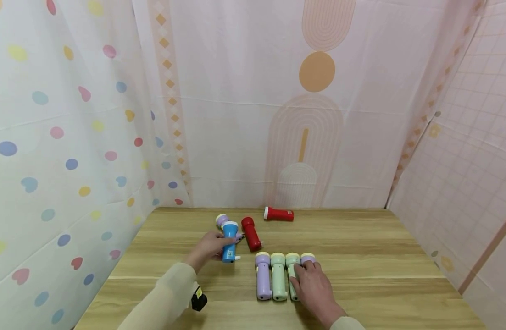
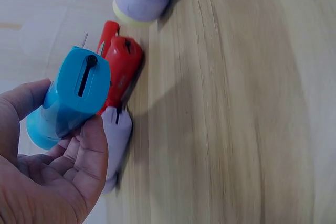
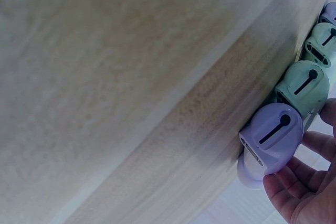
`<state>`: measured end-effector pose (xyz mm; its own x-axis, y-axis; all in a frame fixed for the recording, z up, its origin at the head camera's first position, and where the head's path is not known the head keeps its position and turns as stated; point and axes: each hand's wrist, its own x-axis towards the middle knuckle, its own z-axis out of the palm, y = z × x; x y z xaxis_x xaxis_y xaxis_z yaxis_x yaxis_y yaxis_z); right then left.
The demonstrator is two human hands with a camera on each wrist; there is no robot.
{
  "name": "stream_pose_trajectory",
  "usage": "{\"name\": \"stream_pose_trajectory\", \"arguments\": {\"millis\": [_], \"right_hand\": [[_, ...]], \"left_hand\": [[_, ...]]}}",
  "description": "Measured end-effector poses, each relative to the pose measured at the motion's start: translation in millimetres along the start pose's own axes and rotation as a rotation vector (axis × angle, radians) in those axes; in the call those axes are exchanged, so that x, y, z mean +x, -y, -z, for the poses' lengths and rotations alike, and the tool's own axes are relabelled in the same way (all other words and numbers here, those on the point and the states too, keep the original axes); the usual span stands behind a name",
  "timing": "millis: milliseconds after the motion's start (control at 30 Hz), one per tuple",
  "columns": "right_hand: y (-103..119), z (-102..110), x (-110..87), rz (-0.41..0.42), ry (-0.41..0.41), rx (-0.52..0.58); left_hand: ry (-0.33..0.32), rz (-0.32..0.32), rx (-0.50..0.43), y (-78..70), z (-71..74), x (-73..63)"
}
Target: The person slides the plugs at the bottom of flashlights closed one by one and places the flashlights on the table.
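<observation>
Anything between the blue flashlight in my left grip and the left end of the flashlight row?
Nothing visible: bare tabletop shows between the blue flashlight and the row's leftmost purple flashlight. The nearer red flashlight lies just behind that gap.

We're seeing cream sleeves: the left sleeve (image 1: 166,293) is looking kinda loose and plain down to the wrist, while the right sleeve (image 1: 347,324) is only peeking in at the bottom, same pale shade. A little black gadget (image 1: 199,301) with a yellow patch (image 1: 199,292) is sitting by the left cuff (image 1: 188,271). The left hand (image 1: 208,247) and right hand (image 1: 316,288) are going bare.
</observation>
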<state>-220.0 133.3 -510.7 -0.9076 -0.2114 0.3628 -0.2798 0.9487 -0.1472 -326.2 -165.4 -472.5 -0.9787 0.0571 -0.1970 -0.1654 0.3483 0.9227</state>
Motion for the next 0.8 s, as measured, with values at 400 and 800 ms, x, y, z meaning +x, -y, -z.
{"name": "stream_pose_trajectory", "arguments": {"millis": [400, 800], "right_hand": [[0, 0, 0.6, -0.002, 0.008, 0.007], [2, 2, 0.1, -0.001, -0.040, 0.022]], "left_hand": [[-0.035, -0.037, 0.038, -2.2, -10.6, -12.9], [-0.018, -0.047, 0.016, -8.6, -19.6, -26.0]]}}
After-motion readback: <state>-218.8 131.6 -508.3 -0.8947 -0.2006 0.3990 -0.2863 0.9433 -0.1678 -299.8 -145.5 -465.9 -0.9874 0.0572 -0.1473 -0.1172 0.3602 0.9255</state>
